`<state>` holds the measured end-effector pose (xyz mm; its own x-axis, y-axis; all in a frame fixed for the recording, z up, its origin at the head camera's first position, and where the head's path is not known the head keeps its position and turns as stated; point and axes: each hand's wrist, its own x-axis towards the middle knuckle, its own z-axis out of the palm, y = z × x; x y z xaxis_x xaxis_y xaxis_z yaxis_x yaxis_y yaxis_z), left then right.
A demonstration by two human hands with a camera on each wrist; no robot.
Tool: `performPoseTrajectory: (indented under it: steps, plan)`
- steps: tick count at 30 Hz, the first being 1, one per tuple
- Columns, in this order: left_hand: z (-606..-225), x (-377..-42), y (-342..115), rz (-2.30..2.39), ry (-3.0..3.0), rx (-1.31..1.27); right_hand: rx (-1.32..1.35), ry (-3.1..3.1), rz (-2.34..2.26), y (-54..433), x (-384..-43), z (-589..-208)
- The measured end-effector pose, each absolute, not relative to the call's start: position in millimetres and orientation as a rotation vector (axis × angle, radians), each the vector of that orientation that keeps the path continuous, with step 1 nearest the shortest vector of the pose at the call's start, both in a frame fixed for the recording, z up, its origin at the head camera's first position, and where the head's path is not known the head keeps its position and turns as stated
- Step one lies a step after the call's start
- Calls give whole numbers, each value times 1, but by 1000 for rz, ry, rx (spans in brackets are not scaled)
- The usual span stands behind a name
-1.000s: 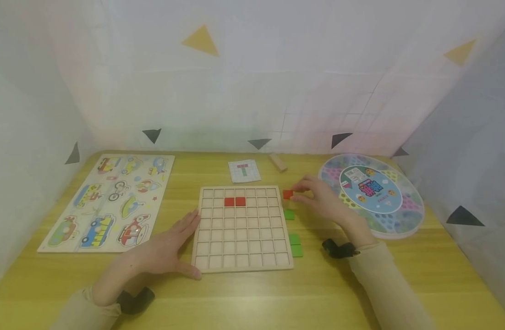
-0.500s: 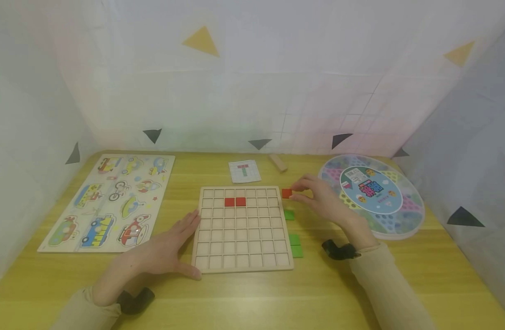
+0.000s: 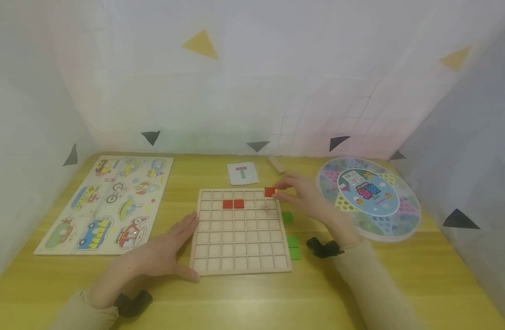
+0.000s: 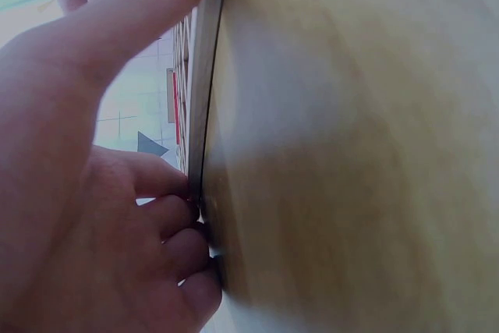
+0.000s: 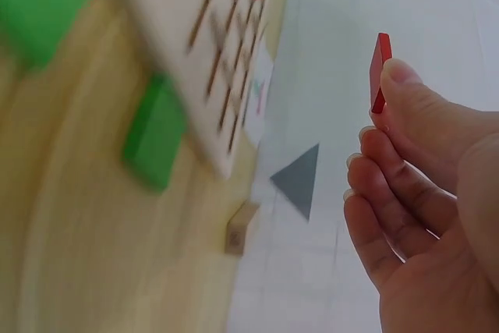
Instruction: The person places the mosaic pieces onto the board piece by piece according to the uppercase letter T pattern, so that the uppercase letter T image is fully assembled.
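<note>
My right hand (image 3: 304, 197) pinches a square red tile (image 3: 270, 192) between thumb and fingers, over the far right corner of a wooden grid board (image 3: 240, 237). In the right wrist view the same red tile (image 5: 379, 74) stands on edge at the thumb tip, clear of the table. Two red tiles (image 3: 228, 204) sit side by side in the board's second row. My left hand (image 3: 163, 250) rests along the board's left edge, thumb at the near corner and fingers spread. The left wrist view shows those fingers (image 4: 187, 224) against the board's side.
Several green tiles (image 3: 293, 247) lie right of the board. Behind it are a pattern card (image 3: 242, 173) with a T shape and a small wooden block (image 3: 276, 164). A vehicle puzzle board (image 3: 108, 206) lies left; a round, clear game case (image 3: 378, 199) lies right.
My right hand has lifted the red tile from the table beside the board and carried it left over the board's corner. The left hand has stayed in place.
</note>
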<state>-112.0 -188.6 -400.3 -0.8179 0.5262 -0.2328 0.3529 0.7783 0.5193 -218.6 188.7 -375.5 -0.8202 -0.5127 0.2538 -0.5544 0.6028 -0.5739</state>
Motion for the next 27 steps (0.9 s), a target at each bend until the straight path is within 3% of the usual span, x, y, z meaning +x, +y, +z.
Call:
performPoseTrajectory:
  steps: [12,27]
  plan:
    - [-400,-111,-189,670,2607,677,1040,-2719,1071,141,-224,-369]
    - [-403,-112,-190,677,2592,669,1092,-2679,1128,125,-221,-384]
